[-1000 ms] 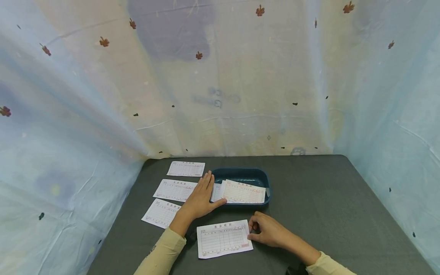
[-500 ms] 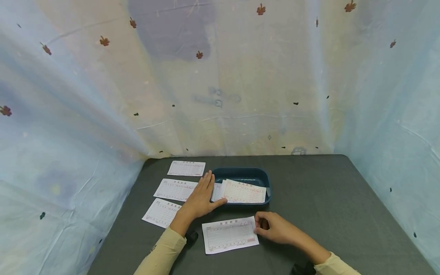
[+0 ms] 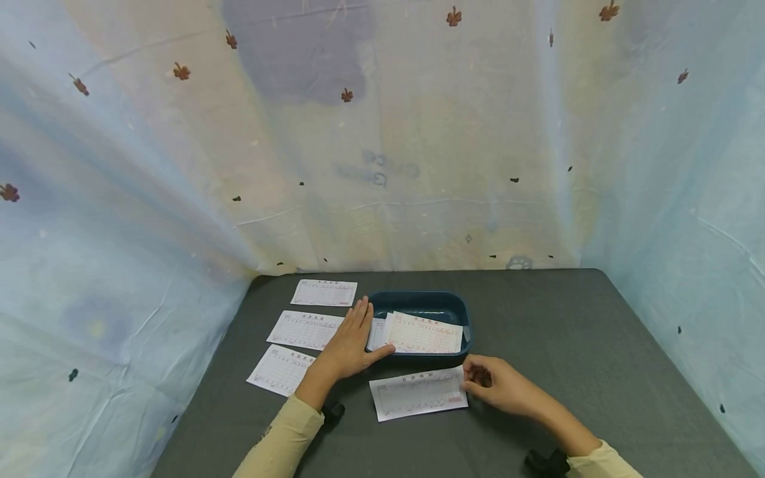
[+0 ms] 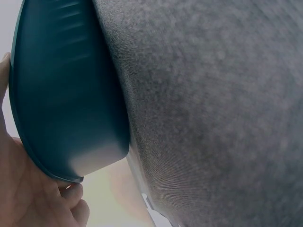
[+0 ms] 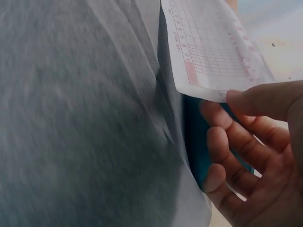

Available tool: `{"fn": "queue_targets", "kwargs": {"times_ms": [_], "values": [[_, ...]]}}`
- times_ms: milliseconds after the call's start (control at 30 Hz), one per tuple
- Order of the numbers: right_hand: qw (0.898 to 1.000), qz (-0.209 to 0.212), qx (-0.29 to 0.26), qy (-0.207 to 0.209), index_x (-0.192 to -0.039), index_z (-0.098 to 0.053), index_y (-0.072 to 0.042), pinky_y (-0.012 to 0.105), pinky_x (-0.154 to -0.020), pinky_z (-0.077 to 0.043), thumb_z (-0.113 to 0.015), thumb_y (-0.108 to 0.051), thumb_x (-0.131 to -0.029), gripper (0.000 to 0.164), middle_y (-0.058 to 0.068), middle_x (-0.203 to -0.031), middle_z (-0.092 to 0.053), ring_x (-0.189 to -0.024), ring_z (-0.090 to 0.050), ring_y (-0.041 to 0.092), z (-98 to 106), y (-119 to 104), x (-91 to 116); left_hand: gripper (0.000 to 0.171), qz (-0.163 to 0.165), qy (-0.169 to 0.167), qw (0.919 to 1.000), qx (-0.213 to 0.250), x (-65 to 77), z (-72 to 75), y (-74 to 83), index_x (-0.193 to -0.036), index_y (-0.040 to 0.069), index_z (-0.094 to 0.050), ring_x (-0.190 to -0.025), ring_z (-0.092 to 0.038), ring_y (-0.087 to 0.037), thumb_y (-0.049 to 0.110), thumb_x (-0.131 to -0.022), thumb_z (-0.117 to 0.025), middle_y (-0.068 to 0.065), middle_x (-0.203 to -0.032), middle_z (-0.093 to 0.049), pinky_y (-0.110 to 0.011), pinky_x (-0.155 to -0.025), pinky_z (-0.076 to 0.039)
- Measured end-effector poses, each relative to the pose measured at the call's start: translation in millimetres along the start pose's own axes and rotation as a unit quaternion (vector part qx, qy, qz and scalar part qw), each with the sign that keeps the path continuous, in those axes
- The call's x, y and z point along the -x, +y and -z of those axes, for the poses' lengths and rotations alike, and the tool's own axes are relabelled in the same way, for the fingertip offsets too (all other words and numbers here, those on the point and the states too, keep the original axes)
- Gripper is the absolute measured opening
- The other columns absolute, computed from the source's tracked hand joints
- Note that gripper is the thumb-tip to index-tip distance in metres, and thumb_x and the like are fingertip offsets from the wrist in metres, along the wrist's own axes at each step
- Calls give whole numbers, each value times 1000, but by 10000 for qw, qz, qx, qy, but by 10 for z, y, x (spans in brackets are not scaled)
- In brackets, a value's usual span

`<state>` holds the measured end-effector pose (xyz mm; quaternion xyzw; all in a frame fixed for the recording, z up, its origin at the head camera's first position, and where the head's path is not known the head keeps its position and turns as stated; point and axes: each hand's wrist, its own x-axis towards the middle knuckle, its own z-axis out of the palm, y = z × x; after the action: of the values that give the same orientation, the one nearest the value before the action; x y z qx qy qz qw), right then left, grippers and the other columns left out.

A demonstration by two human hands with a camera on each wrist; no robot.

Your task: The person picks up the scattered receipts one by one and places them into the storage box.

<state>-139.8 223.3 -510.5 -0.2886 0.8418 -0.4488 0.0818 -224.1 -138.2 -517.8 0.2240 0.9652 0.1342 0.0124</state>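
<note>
My right hand (image 3: pixel 499 385) pinches a white printed receipt slip (image 3: pixel 418 395) by its right edge, between thumb and index finger. In the right wrist view the slip (image 5: pixel 213 52) is raised off the table, slightly bent, and the other fingers curl loosely below it. At the left end of a dark teal plastic tray (image 3: pixel 418 297) is my left hand (image 3: pixel 346 345). Its thumb lies along the near rim, while in the left wrist view some fingers (image 4: pixel 73 196) curl under the rim of the tray (image 4: pixel 66 94). Overlapping slips (image 3: pixel 425 334) lie inside the tray.
Left of the tray, three more slips lie in a column: a far one (image 3: pixel 324 292), a middle one (image 3: pixel 303 329) partly behind the left hand, and a near one (image 3: pixel 279 370). A dark grey cloth (image 3: pixel 568 332) covers the table. Patterned curtains (image 3: pixel 418 166) surround it.
The right hand has carried the slip right and away from the body, closer to the tray's near side. The left hand and tray have stayed in place.
</note>
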Motion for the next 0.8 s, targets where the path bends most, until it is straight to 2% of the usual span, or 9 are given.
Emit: {"fn": "queue_targets", "kwargs": {"times_ms": [200,433,800], "values": [[9999,33,111,114,-102,-66,-15,26,-64,-51,-76,-15,-102,10,-8,-88,-63,-76,-58,5,130,55,44,119,27,-10,10000,29,8,9,8,-172,3,-11,-167,-3,-32,87,-96,-46,-13,-181,-2,-51,-134,-11],[9989,104,317,324,-102,-66,-17,27,-64,-48,-74,-16,-103,8,-8,-90,-63,-77,-59,7,296,87,114,120,61,-11,10000,-15,4,-5,7,-172,3,-10,-167,-5,-34,87,-95,-45,-13,-181,-1,-52,-134,-15],[9960,271,594,606,-105,-66,-20,27,-63,-49,-73,-13,-103,10,-5,-91,-66,-78,-59,6,479,123,186,119,91,-55,9999,-68,-2,-8,3,-172,4,-10,-167,-5,-33,88,-95,-45,-12,-181,-1,-50,-134,-11]]}}
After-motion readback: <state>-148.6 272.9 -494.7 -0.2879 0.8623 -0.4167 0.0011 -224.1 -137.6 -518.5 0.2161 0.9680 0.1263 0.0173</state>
